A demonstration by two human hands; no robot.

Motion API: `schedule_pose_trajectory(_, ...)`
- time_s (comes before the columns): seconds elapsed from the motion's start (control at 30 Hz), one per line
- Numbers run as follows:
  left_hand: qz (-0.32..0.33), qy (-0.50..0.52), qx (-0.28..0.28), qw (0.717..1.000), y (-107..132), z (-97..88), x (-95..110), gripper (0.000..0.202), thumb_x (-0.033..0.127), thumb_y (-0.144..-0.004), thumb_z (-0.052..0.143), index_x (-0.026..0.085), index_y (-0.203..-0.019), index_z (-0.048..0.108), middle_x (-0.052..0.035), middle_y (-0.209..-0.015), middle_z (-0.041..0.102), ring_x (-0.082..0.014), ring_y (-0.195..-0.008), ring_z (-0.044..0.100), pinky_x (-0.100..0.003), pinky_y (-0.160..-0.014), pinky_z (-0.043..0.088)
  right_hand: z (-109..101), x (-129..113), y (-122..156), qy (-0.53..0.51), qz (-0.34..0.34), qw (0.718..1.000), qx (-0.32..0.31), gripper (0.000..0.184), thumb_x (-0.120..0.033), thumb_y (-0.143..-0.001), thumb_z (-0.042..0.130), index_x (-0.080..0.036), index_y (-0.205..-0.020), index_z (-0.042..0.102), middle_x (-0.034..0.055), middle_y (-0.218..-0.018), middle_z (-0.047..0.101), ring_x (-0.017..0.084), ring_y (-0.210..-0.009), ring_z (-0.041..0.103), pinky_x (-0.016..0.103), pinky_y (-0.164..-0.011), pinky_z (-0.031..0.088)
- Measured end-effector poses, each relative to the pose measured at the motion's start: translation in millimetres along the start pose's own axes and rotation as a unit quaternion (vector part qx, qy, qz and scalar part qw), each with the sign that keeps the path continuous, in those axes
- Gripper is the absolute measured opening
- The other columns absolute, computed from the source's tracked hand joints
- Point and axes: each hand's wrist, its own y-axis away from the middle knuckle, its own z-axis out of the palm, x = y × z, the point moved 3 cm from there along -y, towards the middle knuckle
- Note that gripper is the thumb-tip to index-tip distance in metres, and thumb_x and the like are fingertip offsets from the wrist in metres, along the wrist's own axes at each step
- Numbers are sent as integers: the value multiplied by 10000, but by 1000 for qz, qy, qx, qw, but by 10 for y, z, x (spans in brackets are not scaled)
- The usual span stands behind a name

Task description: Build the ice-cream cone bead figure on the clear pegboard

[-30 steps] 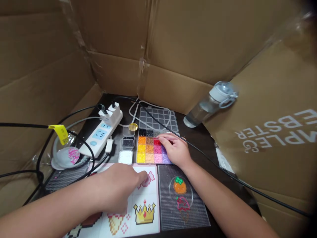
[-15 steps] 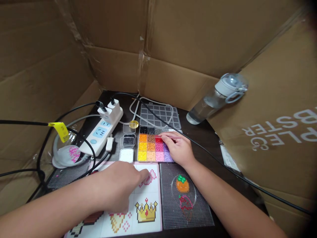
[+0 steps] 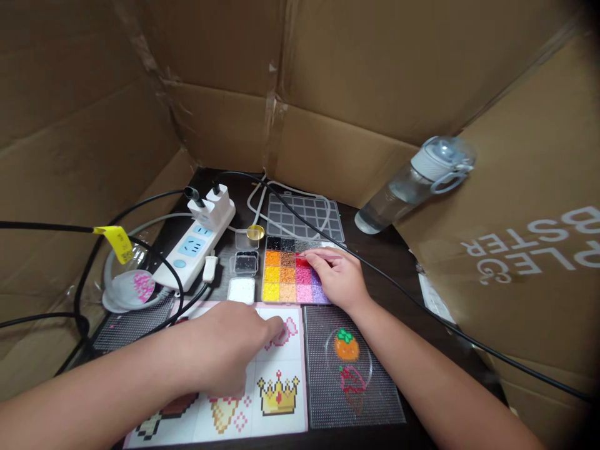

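My right hand (image 3: pixel 341 277) pinches thin pink tweezers (image 3: pixel 323 256), their tip at the red beads in the sorted bead box (image 3: pixel 272 292). My left hand (image 3: pixel 225 340) lies over the pattern sheet (image 3: pixel 276 426), index finger stretched onto a pink candy picture (image 3: pixel 287 332) and its other fingers partly hidden. A yellow crown picture (image 3: pixel 278 395) shows below it. Right of the sheet is a clear pegboard (image 3: pixel 323 400), bearing an orange fruit bead figure (image 3: pixel 347 347) and a partly filled ice-cream bead figure (image 3: pixel 352 387) with a pink-red outline.
Small boxes hold white beads (image 3: pixel 241 289) and black beads (image 3: pixel 246 262). A power strip (image 3: pixel 192 245) with plugs stands left, near a dish of pink beads (image 3: pixel 140 287). A black cable (image 3: pixel 403 294) crosses above my right forearm. A water bottle (image 3: pixel 398 194) stands before cardboard walls.
The view has shifted slightly. Both hands keep nearly the same places, with the tweezers still at the red beads and my left finger still on the candy picture.
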Motion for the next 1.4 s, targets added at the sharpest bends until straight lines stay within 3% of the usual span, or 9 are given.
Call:
schedule_pose_trajectory(0.2, -1, 1, 4, 1000, -11, 4, -4, 793, 269, -589, 704, 295, -1372, 579, -143, -969, 730, -380, -842, 711, -403, -636, 518, -82, -33, -37, -25, 25, 999, -11, 235, -316, -904, 627, -294, -794, 833, 3, -880, 822, 222, -918, 770, 394, -951, 579)
schedule_pose_trajectory(0.37, 4, -2, 2, 1000, -1, -5, -1, 815, 283, -548, 740, 293, -1348, 586, -144, -968, 734, -376, -826, 709, -395, -618, 512, -177, -18, -26, -178, 98, 979, 23, 213, -400, -832, 744, -208, -791, 827, 69, -853, 816, 206, -768, 730, 344, -738, 571)
schedule_pose_trajectory(0.5, 14, -4, 16, 1000, 13, -4, -9, 789, 277, -554, 723, 269, -1334, 601, -155, -984, 740, -370, -839, 712, -389, -626, 503, -321, -10, 49, -252, 156, 955, 32, 288, -443, -729, 820, -156, -756, 816, 70, -725, 757, 76, -463, 427, 249, -429, 297)
schedule_pose_trajectory(0.63, 19, -5, 35, 999, -12, 30, -23, 793, 255, -578, 680, 280, -1366, 595, -151, -1020, 742, -360, -884, 706, -388, -663, 499, -563, 17, 293, -302, 175, 937, 32, 294, -436, -680, 854, -150, -719, 798, 44, -626, 677, 45, -466, 272, 233, -421, 141)
schedule_pose_trajectory(0.83, -7, -16, 23, 1000, -77, 68, -29, 818, 238, -582, 705, 282, -1390, 587, -118, -1064, 745, -334, -922, 680, -372, -727, 488, -862, 181, 1037, -329, 238, 910, 82, 228, -399, -665, 888, -204, -733, 791, 85, -789, 778, 49, -487, 288, 208, -427, 205)
schedule_pose_trajectory(1.03, -10, -14, 16, 1000, -73, 46, -20, 829, 241, -608, 706, 298, -1424, 571, -123, -1047, 736, -319, -878, 666, -372, -725, 472, -985, 264, 1726, -269, 229, 929, 111, 225, -447, -728, 862, -226, -757, 833, 93, -728, 787, 65, -441, 342, 234, -419, 235)
schedule_pose_trajectory(1.13, -19, -21, 1, 1000, -83, 44, -19, 863, 276, -570, 738, 306, -1416, 571, -127, -1027, 735, -343, -878, 671, -377, -706, 466, -1031, 322, 1944, -216, 191, 952, 106, 194, -438, -788, 830, -244, -780, 838, 85, -770, 805, 124, -498, 540, 271, -474, 399)
schedule_pose_trajectory(1.23, -15, -31, -1, 999, -95, 47, -20, 836, 309, -577, 730, 294, -1398, 574, -122, -1000, 733, -346, -869, 672, -381, -698, 462, -1061, 375, 2067, -167, 120, 975, 84, 144, -391, -852, 785, -265, -805, 836, 69, -805, 816, 222, -735, 734, 368, -703, 559)
schedule_pose_trajectory(1.4, -15, -36, 3, 999, -103, 64, -37, 840, 329, -579, 725, 309, -1403, 567, -119, -991, 723, -331, -854, 661, -386, -696, 460, -1039, 370, 2102, -92, 39, 993, 56, 141, -271, -923, 704, -291, -874, 835, 42, -850, 829, 222, -777, 779, 406, -847, 563)
